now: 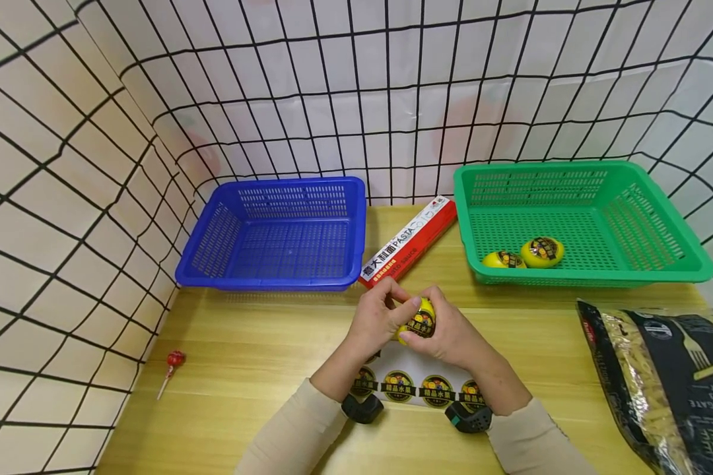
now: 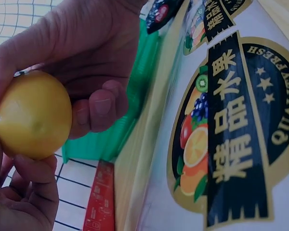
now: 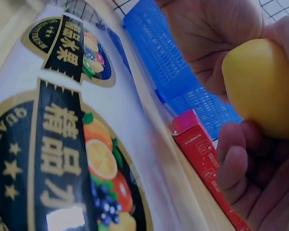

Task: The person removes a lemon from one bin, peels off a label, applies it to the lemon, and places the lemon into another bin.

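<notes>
Both hands hold a yellow lemon (image 1: 428, 307) between them, above the front middle of the table. My left hand (image 1: 375, 315) grips its left side, the thumb lying on the round black and gold sticker (image 1: 420, 324) on the fruit. Around the right side curl the fingers of my right hand (image 1: 453, 332), thumb at the sticker's lower edge. Both wrist views show the lemon's bare yellow skin (image 2: 36, 118) (image 3: 260, 89) with fingertips against it. Beneath the hands lies a white sheet of matching stickers (image 1: 416, 369), partly hidden by the hands and wrists.
Two stickered lemons (image 1: 543, 252) sit in the green basket (image 1: 582, 277) at back right. A blue basket (image 1: 267, 284) stands at back left, a red pasta box (image 1: 412, 241) between them. A lollipop (image 1: 175, 358) lies left, a black pasta bag (image 1: 665, 382) right.
</notes>
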The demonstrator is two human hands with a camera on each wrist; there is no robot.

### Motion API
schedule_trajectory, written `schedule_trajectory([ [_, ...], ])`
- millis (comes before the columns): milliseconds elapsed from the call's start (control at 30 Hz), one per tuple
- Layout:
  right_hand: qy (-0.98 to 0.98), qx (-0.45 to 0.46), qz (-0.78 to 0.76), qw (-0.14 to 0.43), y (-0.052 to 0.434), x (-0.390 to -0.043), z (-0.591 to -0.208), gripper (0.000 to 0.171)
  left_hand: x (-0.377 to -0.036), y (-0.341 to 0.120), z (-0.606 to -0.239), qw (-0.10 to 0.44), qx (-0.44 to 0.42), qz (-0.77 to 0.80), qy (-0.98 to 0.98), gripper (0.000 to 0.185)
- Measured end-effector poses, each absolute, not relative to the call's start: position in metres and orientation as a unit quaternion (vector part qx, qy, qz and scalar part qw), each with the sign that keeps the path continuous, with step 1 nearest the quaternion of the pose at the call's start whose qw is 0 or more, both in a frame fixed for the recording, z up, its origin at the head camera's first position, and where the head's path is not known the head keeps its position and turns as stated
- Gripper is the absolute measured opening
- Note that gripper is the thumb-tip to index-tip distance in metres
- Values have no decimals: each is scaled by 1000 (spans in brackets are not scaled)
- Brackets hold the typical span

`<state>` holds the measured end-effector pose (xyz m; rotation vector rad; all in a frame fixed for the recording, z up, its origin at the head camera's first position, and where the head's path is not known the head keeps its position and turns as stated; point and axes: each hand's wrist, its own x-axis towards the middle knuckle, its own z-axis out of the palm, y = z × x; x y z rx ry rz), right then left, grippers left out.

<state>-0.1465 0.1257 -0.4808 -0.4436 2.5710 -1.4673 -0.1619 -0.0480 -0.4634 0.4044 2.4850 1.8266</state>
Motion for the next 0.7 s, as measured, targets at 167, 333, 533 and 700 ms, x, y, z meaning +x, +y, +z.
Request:
schedule_trajectory([
  [167, 852, -158, -493, 77, 123, -145, -478, 71, -164, -49, -465, -2, 124, 602, 788, 18],
  [333, 850, -180, -494, 31, 125, -145, -479, 51, -166, -48, -466, -6, 126, 616, 777, 19],
  [533, 853, -189, -482, -63, 129, -146, -480, 41, -165, -51, -463, 63, 146, 626, 763, 20],
  [700, 863, -153, -478, -62, 133, -147, -479, 50, -166, -55, -462, 136, 171, 647, 730, 43],
])
